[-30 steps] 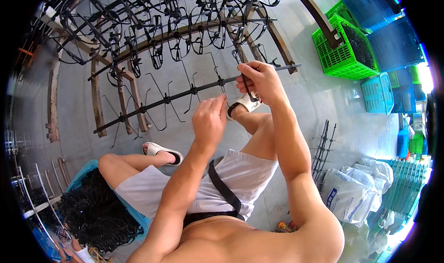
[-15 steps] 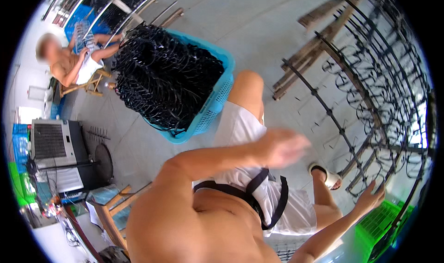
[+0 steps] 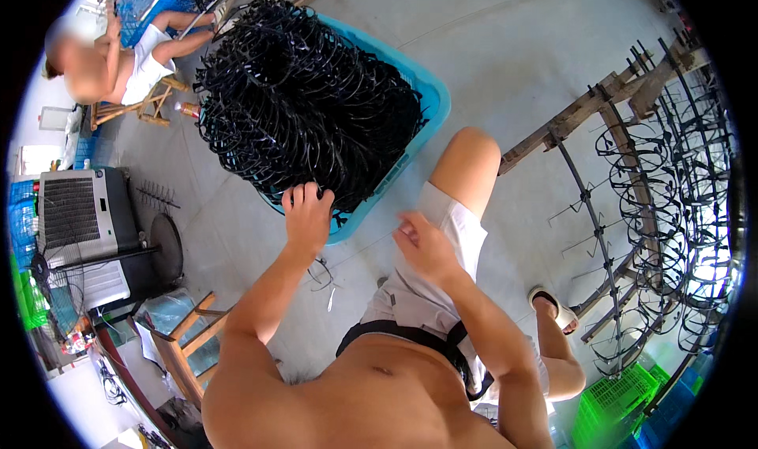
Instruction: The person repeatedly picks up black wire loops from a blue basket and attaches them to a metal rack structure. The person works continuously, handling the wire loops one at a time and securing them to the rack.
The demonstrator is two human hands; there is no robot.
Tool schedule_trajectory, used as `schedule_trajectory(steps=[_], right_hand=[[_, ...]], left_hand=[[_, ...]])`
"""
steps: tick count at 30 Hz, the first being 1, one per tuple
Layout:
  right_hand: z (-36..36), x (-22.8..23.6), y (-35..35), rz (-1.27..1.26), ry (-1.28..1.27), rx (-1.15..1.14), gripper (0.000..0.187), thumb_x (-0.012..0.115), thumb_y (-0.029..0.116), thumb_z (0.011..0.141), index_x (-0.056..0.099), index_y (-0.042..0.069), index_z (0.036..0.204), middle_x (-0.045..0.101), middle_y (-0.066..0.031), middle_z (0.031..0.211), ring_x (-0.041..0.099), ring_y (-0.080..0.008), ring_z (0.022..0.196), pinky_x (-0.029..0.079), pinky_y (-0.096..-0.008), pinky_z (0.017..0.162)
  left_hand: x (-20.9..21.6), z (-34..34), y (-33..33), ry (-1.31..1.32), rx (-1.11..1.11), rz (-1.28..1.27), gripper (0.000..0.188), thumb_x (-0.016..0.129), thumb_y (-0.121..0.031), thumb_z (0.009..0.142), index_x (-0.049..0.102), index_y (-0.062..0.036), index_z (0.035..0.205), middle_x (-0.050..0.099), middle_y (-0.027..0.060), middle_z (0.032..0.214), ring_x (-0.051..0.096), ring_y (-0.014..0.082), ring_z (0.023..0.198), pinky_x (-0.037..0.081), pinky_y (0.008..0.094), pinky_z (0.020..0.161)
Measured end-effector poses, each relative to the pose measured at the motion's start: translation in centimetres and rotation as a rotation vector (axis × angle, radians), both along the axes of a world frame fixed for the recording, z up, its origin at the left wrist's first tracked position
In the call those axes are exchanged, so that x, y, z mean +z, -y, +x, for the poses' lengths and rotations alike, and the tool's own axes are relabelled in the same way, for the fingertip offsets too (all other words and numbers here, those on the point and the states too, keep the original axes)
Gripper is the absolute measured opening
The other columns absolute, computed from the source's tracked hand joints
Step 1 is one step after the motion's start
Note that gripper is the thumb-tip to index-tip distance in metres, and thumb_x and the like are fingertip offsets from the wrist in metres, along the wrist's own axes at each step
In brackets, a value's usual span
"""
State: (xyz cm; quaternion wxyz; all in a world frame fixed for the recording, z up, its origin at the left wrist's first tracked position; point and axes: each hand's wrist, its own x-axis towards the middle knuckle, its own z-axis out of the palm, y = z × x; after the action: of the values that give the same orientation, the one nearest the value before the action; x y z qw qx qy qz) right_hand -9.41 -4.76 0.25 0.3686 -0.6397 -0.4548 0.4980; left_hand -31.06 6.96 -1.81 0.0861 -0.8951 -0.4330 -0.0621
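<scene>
A light-blue plastic basket [image 3: 433, 101] is heaped with thin, glossy black curved bands [image 3: 316, 109]. My left hand [image 3: 306, 216] is at the basket's near edge, its fingers bent over the bands there. Over my thigh, to the right of the basket, my right hand [image 3: 426, 247] is closed, fingers curled in; whatever may be in it is hidden. More black loops [image 3: 632, 180] hang in rows from a rack [image 3: 588, 204] of dark rods and wooden bars at the right, apart from both hands.
Green crates [image 3: 612, 398] stand low at the right. A wooden chair [image 3: 185, 358], a fan [image 3: 166, 244] and a grey air cooler [image 3: 75, 212] are at the left. Another person [image 3: 110, 62] sits on a stool [image 3: 154, 105] at the far left.
My left hand has moved left from above my lap to the basket's near edge. My right hand has come from beside the rack to above my thigh. The view has shifted.
</scene>
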Motion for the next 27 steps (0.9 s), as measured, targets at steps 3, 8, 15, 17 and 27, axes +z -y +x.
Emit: schedule_trajectory(steps=[3,8,15,17,27], right_hand=[[-3.4,-3.7,-4.3,-0.078,-0.045,-0.045,0.050,0.057,0.031,0.090,0.045,0.000,0.128,0.057,-0.0195,0.107,0.059,-0.0275,0.094,0.049,-0.0369,0.081],[-4.3,-2.8,-8.4,-0.316,-1.097,-0.490,0.066,0.052,0.040,0.093,0.027,-0.001,0.138,0.045,-0.0164,0.128,0.049,-0.0268,0.113,0.043,-0.0386,0.091],[2.5,2.5,-3.4,0.279,-0.476,-0.046,0.066,0.055,0.037,0.092,0.028,-0.002,0.138,0.047,-0.0192,0.124,0.050,-0.0280,0.113,0.040,-0.0368,0.095],[4.3,5.4,-1.0,0.420,-0.190,0.387,0.063,0.056,0.035,0.093,0.032,-0.003,0.137,0.052,-0.0191,0.119,0.052,-0.0274,0.111,0.042,-0.0354,0.094],[9.3,8.8,11.9,0.484,-1.011,-0.125,0.019,0.057,0.011,0.091,0.048,-0.001,0.103,0.059,-0.0195,0.075,0.059,-0.0238,0.060,0.051,-0.0347,0.054]], left_hand=[[1.7,0.4,-1.3,0.299,0.022,-0.063,0.019,0.075,-0.012,0.067,0.063,-0.0132,0.082,0.048,0.0075,0.090,0.047,0.0285,0.088,0.037,0.0431,0.081],[4.4,0.8,-1.3,0.477,0.055,-0.082,0.016,0.077,-0.012,0.067,0.064,-0.0106,0.075,0.049,0.0067,0.085,0.047,0.0279,0.079,0.040,0.0392,0.071],[8.0,2.6,2.2,0.503,-0.366,-0.759,0.019,0.065,-0.001,0.071,0.055,-0.0082,0.086,0.057,0.0058,0.081,0.056,0.0291,0.074,0.042,0.0401,0.066],[9.4,4.2,2.8,0.648,-0.417,-0.767,0.024,0.062,0.002,0.070,0.054,-0.0073,0.091,0.056,0.0054,0.077,0.056,0.0293,0.070,0.041,0.0399,0.064],[2.4,3.3,-1.0,0.266,0.002,-0.122,0.064,0.075,-0.025,0.068,0.047,-0.0022,0.121,0.045,0.0190,0.119,0.040,0.0374,0.113,0.032,0.0474,0.094]])
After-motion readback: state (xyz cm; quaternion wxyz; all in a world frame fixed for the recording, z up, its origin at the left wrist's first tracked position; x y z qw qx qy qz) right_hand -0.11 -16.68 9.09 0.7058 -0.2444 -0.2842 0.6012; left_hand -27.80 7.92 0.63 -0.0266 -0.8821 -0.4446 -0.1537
